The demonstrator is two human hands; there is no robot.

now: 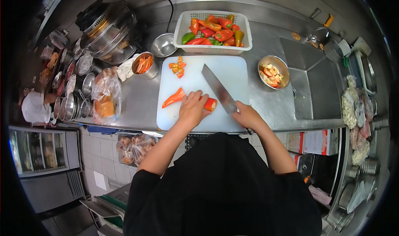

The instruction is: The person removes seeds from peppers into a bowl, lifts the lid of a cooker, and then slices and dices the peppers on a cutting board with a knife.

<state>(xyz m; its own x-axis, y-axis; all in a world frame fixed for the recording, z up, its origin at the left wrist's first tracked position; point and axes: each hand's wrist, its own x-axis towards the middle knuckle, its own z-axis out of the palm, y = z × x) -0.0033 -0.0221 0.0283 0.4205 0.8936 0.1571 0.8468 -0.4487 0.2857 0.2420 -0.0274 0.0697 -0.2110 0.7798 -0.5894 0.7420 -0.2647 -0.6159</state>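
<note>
Stainless steel forms the tabletop [270, 111]. On the white cutting board [208, 119], a red pepper [210, 104] lies under the curled left hand [192, 109], its fingers pressing it. The right hand [248, 116] is closed around the knife [220, 88]. Cut pieces [177, 66] and a pepper basket [214, 49] sit beyond.

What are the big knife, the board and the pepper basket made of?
The knife looks like smooth metal, since it's grey and shiny. The cutting board seems to be plastic: white, flat, slightly glossy. The basket is probably hard plastic too, off-white with little holes.
</note>
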